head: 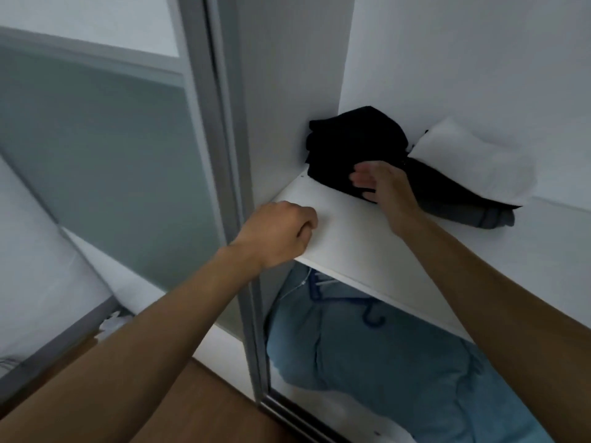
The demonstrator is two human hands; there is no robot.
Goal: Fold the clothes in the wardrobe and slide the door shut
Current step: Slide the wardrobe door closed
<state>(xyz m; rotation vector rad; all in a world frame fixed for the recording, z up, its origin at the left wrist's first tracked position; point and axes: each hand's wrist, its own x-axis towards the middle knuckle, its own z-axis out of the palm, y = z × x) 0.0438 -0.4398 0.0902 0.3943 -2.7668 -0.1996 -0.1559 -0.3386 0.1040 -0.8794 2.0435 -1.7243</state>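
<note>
Left hand [277, 232] curled, right hand [382, 184] on clothes [351, 140]

The white shelf [351, 231] bears black clothes [351, 145], a white cloth [473, 161] and a grey garment [479, 215].

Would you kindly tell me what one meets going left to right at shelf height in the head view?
Sliding door → left hand → black garment → white folded cloth.

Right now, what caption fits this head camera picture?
Right hand touches a black garment on the white shelf; left hand rests curled at its edge.
</note>
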